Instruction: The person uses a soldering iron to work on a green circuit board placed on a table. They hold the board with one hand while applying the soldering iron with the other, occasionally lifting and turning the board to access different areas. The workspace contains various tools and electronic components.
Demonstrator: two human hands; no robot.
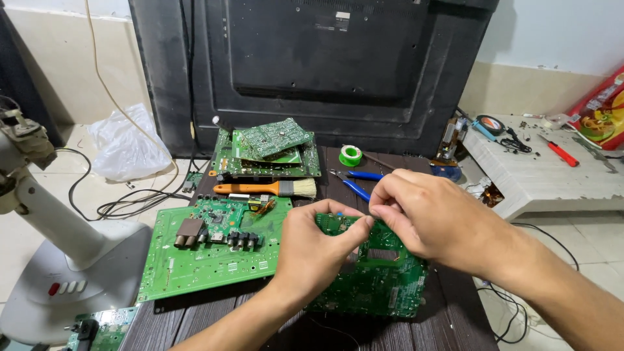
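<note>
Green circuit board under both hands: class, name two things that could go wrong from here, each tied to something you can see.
1. Both hands, left hand and right hand, pinch at the top edge of the circuit board; a slip might bend or crack a part.
2. The blue-handled pliers lie close behind the fingers and could be knocked.

- A pale wall (552, 32) runs behind, with a beige lower band meeting the light tiled floor (39, 214).
- A large black television back panel (312, 65) leans upright against the wall.
- A dark wooden table (455, 305) stands before it.
- A low white bench (539, 169) sits to the right.
- A white fan base (71, 273) stands on the floor at left, near a crumpled plastic bag (123, 146) and black cables (130, 205).
- Light is even and soft.
</note>
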